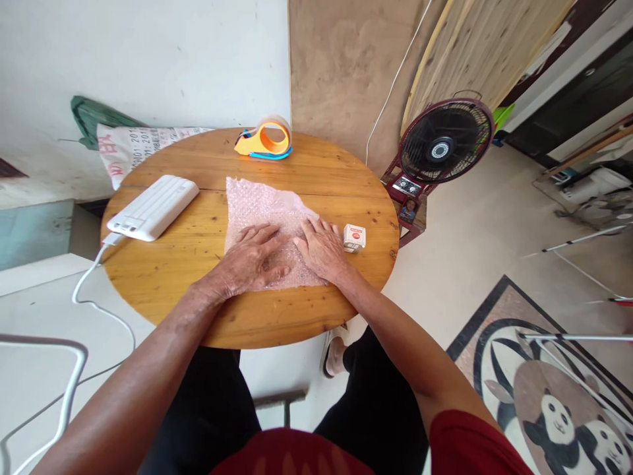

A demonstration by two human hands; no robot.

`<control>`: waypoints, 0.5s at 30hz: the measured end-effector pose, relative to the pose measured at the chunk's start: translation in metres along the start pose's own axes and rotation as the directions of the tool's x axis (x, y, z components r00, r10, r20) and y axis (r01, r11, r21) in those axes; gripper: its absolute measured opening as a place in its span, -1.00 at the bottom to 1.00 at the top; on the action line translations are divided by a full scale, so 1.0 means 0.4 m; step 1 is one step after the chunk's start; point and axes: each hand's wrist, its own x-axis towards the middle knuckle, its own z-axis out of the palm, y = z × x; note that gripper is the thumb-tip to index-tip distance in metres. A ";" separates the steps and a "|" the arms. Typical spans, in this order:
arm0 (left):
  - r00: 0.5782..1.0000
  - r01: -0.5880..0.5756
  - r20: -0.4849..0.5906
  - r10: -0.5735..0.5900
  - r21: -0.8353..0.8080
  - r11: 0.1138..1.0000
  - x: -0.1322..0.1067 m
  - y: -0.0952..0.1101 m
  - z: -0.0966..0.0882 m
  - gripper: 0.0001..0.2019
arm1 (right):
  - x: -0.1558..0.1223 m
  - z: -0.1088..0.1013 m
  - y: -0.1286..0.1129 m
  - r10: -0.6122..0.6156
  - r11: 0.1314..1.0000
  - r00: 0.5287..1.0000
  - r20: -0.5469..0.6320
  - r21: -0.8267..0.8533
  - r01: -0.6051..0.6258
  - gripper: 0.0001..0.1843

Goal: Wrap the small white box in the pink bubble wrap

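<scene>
A pinkish sheet of bubble wrap (262, 204) lies spread on the round wooden table (198, 270). My left hand (252, 257) rests on its left part, fingers stretched out and thumb apart. On the right part of the sheet lies my right hand (322, 247), flat with spread fingers. Just right of that hand stands a small white box (355, 238) with red print, close to the fingers but not held. Behind the sheet, near the table's far edge, sits an orange and blue tape dispenser (264, 140) with a roll of clear tape.
At the table's left is a white power bank (153, 208) with a white cable (89, 277) running off the edge. A dark red fan (440, 150) stands beyond the right edge. Behind the table are a printed sack (133, 148) and the wall (198, 59).
</scene>
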 end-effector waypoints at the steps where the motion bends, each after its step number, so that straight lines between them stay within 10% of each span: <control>1: 1.000 0.006 0.005 -0.006 -0.006 1.000 0.000 0.002 -0.003 -0.29 | -0.001 -0.001 0.000 -0.003 1.000 1.000 -0.002 0.008 0.003 -0.46; 15: 1.000 0.006 0.003 -0.006 -0.094 0.996 -0.004 0.003 -0.012 -0.40 | 0.003 -0.046 -0.008 -0.041 0.998 0.996 0.084 0.050 0.037 -0.47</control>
